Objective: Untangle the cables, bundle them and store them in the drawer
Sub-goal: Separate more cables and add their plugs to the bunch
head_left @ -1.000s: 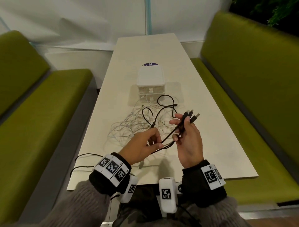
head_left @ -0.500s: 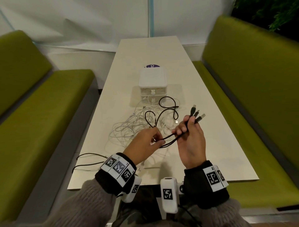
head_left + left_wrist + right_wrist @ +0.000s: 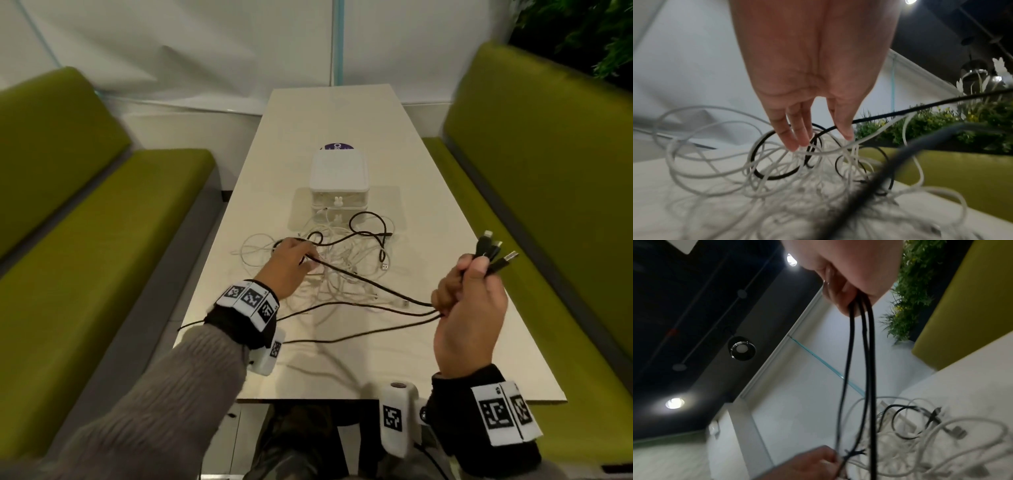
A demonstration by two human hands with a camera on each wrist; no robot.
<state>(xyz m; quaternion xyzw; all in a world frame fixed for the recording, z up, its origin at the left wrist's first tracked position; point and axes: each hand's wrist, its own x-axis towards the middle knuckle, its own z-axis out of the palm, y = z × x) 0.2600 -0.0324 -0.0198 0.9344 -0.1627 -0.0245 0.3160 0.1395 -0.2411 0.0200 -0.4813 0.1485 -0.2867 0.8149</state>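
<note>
A black multi-plug cable (image 3: 376, 284) runs from the tangle to my right hand (image 3: 469, 270), which grips its strands with the plug ends (image 3: 493, 248) sticking up above the fist, raised over the table's right side. In the right wrist view the black strands (image 3: 869, 353) hang from my fist. My left hand (image 3: 291, 260) reaches into the white cable tangle (image 3: 342, 270) mid-table. Its fingers (image 3: 797, 139) are straight and touch a white cable and a black loop (image 3: 760, 172). The white drawer box (image 3: 339, 174) stands behind the tangle, both drawers closed.
The pale table (image 3: 445, 359) is narrow, with green benches (image 3: 102, 240) on both sides. A black cable end hangs over the table's left front edge (image 3: 191, 323). A purple round sticker (image 3: 337, 146) lies behind the box.
My hands have moved apart. The right hand pulled the black strands right and up. The left hand let go of the black cable and reached forward into the tangle.
</note>
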